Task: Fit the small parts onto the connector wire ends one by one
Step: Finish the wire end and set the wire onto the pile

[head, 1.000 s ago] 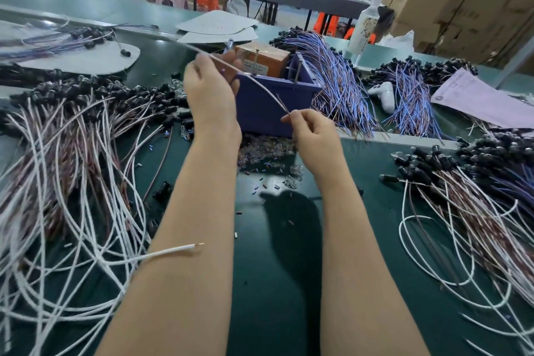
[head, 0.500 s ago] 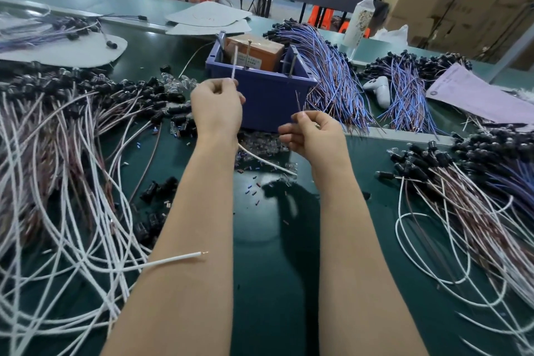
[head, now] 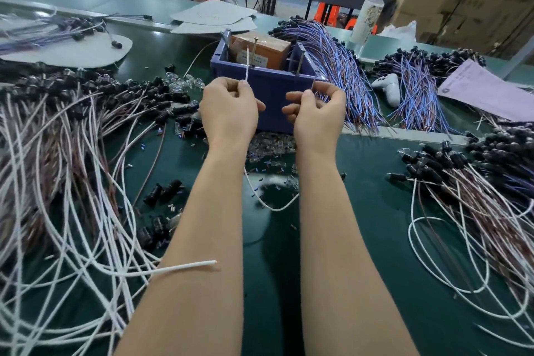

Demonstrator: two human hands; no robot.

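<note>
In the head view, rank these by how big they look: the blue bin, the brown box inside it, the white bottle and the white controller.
1. blue bin, even partly hidden.
2. brown box and white bottle: about alike. The bottle stands farther back, so I won't rank them.
3. white controller.

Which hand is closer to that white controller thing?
Right. The right hand sits just left of the white controller; the left hand is farther left, pinching a white wire.

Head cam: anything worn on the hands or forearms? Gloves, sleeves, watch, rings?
Nothing visible: the left hand and right hand are ungloved, no rings showing. The left forearm and right forearm are uncovered to the frame's bottom edge: no sleeves, watch, bracelet or strap.
</note>
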